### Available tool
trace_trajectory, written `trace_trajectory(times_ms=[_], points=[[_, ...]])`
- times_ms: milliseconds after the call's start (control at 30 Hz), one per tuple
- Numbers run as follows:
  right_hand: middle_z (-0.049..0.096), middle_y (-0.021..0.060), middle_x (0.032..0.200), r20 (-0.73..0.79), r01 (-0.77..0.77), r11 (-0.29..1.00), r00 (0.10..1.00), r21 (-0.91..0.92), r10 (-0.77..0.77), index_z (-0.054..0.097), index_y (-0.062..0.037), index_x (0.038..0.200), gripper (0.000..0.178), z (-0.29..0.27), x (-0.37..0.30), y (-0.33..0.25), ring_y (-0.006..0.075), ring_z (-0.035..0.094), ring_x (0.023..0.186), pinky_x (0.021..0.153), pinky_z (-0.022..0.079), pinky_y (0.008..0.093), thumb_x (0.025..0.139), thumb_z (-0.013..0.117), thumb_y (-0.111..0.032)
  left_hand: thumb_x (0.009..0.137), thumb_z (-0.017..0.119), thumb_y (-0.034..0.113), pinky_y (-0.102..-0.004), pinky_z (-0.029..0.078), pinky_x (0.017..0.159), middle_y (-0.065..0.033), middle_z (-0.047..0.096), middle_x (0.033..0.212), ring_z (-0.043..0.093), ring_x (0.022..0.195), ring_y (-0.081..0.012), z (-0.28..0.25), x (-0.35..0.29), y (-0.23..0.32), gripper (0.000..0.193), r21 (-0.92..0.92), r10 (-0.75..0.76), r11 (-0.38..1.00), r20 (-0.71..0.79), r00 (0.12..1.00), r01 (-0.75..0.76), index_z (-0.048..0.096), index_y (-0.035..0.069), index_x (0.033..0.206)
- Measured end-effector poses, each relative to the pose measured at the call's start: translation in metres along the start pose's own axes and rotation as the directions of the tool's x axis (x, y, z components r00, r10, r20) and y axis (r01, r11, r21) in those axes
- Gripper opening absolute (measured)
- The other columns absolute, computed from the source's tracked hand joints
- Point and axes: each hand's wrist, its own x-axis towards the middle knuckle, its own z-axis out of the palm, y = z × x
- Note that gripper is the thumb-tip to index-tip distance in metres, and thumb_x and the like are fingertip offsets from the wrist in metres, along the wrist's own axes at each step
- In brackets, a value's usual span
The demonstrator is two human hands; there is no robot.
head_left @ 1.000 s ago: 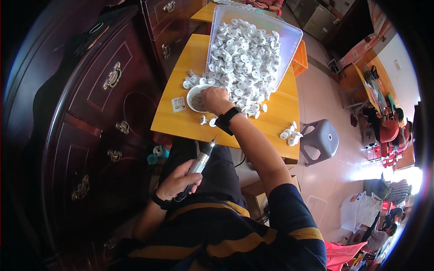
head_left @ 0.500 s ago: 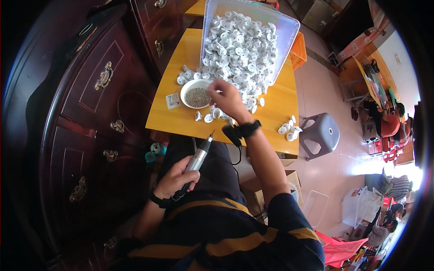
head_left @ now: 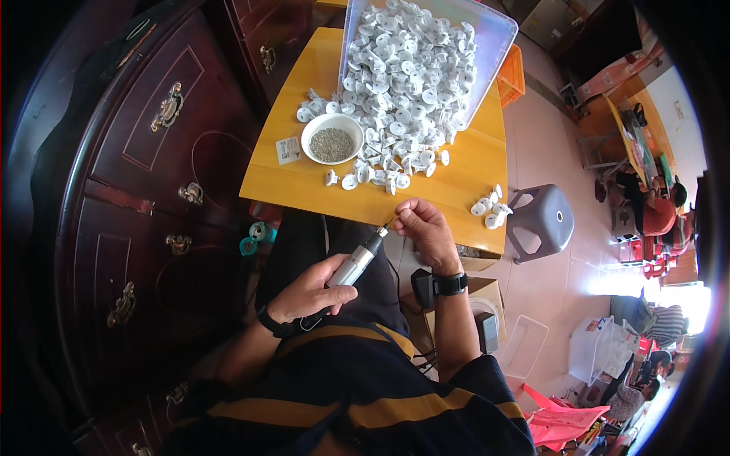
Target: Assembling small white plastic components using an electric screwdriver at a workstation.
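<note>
My left hand (head_left: 310, 292) is wrapped round a silver and black electric screwdriver (head_left: 351, 270), its bit pointing up and to the right. At the bit's tip is my right hand (head_left: 427, 234), thumb and forefinger pinched together. Whatever lies between those fingertips is too small to make out. Beyond the hands, a white bowl (head_left: 332, 162) of tiny grey metal pieces (head_left: 331, 143), which look like screws, rests on the yellow wooden table (head_left: 293, 186). White round plastic parts (head_left: 414, 95) spill beside it from a tilted clear bin (head_left: 487, 72).
A small group of white parts (head_left: 491, 207) sits by the table's right edge, near a grey stool (head_left: 549, 220). A printed card (head_left: 288, 150) lies left of the bowl. Dark wooden drawers (head_left: 144, 182) line the left side. An open cardboard box (head_left: 487, 291) stands below the table.
My right hand has left the bowl's edge and come back toward me to the screwdriver's tip. The screwdriver has shifted slightly right in my left hand.
</note>
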Motion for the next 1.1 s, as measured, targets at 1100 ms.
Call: trace_trajectory(times_ms=[1100], points=[[0.069, 0.0019, 0.098, -0.076, 0.038, 0.990, 0.997, 0.133, -0.028, 0.062, -0.0058, 0.113, 0.015, 0.002, 0.003, -0.004, 0.0109, 0.067, 0.080, 0.073, 0.055, 0.0251, 0.099, 0.064, -0.012, 0.097, 0.065, 0.020, -0.0226, 0.049, 0.058, -0.0031, 0.056, 0.084, 0.056, 0.064, -0.0087, 0.007, 0.011, -0.002, 0.047, -0.036, 0.023, 0.999, -0.025, 0.999, -0.024, 0.044, -0.002, 0.132]])
